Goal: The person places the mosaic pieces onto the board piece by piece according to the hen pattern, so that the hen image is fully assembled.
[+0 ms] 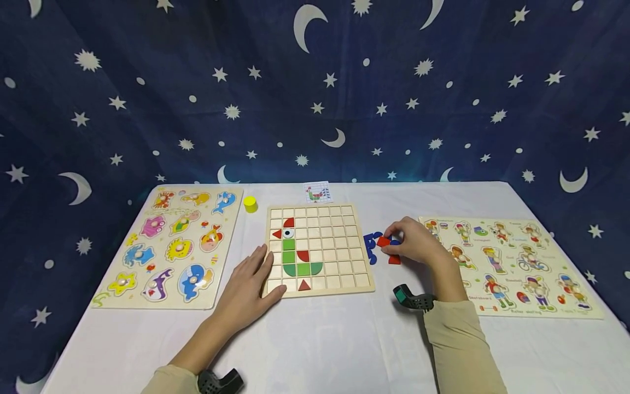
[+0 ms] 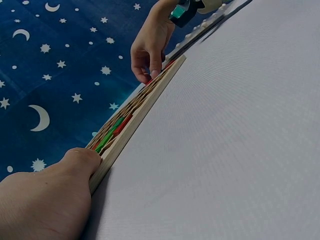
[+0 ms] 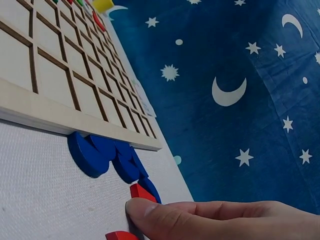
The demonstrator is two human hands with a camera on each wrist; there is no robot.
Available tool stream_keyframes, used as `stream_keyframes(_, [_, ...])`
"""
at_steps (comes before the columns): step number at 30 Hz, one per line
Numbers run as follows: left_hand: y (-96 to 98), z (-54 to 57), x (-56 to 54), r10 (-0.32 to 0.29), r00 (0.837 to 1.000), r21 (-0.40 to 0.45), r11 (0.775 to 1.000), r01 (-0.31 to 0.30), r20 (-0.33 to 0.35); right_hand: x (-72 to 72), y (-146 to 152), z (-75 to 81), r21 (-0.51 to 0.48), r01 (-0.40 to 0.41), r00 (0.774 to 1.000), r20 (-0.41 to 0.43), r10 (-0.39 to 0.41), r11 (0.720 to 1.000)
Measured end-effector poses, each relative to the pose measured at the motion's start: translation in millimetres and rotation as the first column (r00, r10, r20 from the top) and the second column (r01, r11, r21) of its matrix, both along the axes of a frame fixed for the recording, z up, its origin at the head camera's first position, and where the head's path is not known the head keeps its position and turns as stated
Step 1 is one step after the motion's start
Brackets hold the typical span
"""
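Observation:
A wooden grid board [image 1: 339, 249] lies in the middle of the table, with red and green pieces, plus a round eye piece [image 1: 289, 233], set in its left cells. My left hand [image 1: 248, 287] rests at the board's left side, thumb at its lower left corner. Right of the board, my right hand [image 1: 413, 241] pinches a red piece [image 3: 142, 193] between thumb and fingers. Several blue pieces [image 3: 90, 155] lie along the board's edge beside it. Another red piece [image 1: 394, 260] lies just below the right hand, and a red triangle [image 1: 304, 285] sits in the bottom row.
A small picture card [image 1: 318, 192] of a bird lies behind the board, and a yellow cylinder [image 1: 250, 204] stands at its back left. A sea-animal puzzle [image 1: 197, 279] lies on the left, a sports puzzle [image 1: 507, 262] on the right. A starry blue curtain [image 1: 275, 109] hangs behind.

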State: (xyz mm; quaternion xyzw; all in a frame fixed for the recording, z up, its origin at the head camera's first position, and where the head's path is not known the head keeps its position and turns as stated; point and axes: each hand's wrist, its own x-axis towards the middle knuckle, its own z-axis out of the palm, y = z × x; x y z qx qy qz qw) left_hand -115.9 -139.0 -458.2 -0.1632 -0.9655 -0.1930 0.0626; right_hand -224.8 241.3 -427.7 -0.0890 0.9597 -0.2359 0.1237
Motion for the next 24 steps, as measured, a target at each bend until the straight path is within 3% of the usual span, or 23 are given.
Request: stream_keyframes(24, [0.4, 0.9, -0.3, 0.002, 1.0, -0.005, 1.0, -0.002, 0.012, -0.4, -3.5, 0.8, 0.001, 0.049, 0.999, 0.019, -0.049, 0.999])
